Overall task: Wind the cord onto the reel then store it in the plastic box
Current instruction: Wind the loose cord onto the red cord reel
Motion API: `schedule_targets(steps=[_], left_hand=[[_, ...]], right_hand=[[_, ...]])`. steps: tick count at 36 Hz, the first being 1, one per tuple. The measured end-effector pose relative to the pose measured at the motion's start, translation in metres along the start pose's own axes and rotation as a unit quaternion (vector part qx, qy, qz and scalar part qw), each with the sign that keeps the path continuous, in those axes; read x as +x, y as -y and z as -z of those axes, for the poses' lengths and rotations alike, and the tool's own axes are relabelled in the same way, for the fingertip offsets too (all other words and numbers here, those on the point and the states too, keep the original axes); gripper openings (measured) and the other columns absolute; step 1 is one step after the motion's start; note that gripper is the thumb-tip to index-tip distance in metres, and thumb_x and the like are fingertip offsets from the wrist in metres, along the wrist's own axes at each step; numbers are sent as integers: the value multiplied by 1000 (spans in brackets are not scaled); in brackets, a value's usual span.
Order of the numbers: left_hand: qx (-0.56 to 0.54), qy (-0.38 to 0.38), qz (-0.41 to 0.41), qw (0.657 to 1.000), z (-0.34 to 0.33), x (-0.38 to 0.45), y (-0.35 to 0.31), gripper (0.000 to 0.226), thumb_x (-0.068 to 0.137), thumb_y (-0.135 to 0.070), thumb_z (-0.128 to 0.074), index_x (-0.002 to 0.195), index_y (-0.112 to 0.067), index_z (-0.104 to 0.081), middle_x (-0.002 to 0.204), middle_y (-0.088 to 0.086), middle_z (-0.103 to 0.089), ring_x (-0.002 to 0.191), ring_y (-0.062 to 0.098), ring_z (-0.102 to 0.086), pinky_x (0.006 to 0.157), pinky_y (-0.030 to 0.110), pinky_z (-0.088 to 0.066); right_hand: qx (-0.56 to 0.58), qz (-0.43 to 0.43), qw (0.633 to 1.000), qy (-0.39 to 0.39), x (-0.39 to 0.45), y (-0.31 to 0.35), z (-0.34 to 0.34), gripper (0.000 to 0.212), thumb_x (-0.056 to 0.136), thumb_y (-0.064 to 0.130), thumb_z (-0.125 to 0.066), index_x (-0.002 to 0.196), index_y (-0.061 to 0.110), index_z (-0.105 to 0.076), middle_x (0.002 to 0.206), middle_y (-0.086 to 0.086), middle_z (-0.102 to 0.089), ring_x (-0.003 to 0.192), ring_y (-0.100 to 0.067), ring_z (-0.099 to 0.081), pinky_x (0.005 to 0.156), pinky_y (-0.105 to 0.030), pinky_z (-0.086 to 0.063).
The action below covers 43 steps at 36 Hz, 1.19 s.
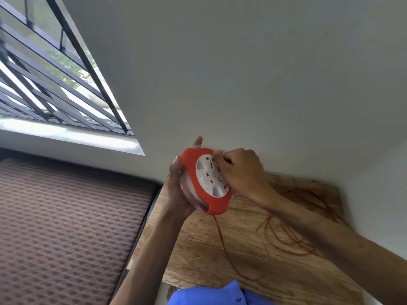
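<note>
An orange and white cord reel [204, 188] with sockets on its white face is held up above the wooden table [198, 249]. My left hand [178, 188] grips its back and rim from the left. My right hand [240, 172] has its fingers curled on the white face, pinching something there that I cannot make out. A thin orange cord [222, 236] hangs from the reel's bottom down to the table and joins a loose tangle of cord [295, 234] on the right. No plastic box is in view.
A white wall rises behind the table. A barred window [55, 73] is at the upper left. A brown patterned mattress [66, 227] lies left of the table. Blue clothing [220, 293] shows at the bottom edge.
</note>
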<state>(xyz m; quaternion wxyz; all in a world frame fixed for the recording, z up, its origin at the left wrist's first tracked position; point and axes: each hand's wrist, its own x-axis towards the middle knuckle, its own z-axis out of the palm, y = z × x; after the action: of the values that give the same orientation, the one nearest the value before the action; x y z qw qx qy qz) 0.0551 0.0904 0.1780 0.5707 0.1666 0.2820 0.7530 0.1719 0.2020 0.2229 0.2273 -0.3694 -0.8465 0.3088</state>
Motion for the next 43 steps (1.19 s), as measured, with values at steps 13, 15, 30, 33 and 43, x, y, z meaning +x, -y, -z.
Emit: schedule_targets(steps=[13, 15, 30, 33, 43], left_hand=[[40, 28, 33, 998, 14, -12, 1, 108, 86, -63, -83, 172, -13, -39, 150, 27, -60, 133, 43, -63, 110, 57, -53], [53, 41, 20, 998, 15, -10, -3, 111, 84, -57, -85, 173, -13, -36, 149, 28, -59, 131, 44, -62, 107, 57, -53], [26, 14, 27, 999, 17, -9, -22, 121, 74, -58, -91, 170, -7, -37, 135, 23, -62, 117, 39, -64, 91, 49, -62], [45, 10, 32, 998, 16, -9, -23, 129, 71, -62, -91, 173, -7, -33, 136, 22, -62, 117, 40, -64, 90, 50, -61], [93, 26, 103, 990, 26, -8, -14, 103, 85, -61, -82, 169, -15, -45, 150, 28, -58, 121, 43, -69, 94, 55, -62]], right_hand=[[-172, 65, 983, 10, -11, 17, 8, 82, 84, 88, -43, 62, 15, -72, 53, 5, -67, 45, -8, -61, 49, -23, -49], [-111, 22, 993, 41, -8, 16, 6, 79, 96, 75, -44, 60, 11, -72, 50, 0, -66, 44, -12, -63, 52, -29, -55], [-241, 384, 881, 138, -21, -5, 14, 55, 95, 43, -69, 148, 40, -52, 151, -15, -49, 105, -27, -70, 76, -28, -58], [-299, 451, 831, 126, -12, -9, 19, 71, 92, 37, -76, 155, 38, -43, 153, -21, -45, 105, -34, -68, 71, -40, -63], [-355, 592, 701, 178, 17, -23, 39, 56, 110, 30, -41, 164, 30, -26, 142, -26, -58, 65, -28, -67, 53, -35, -57]])
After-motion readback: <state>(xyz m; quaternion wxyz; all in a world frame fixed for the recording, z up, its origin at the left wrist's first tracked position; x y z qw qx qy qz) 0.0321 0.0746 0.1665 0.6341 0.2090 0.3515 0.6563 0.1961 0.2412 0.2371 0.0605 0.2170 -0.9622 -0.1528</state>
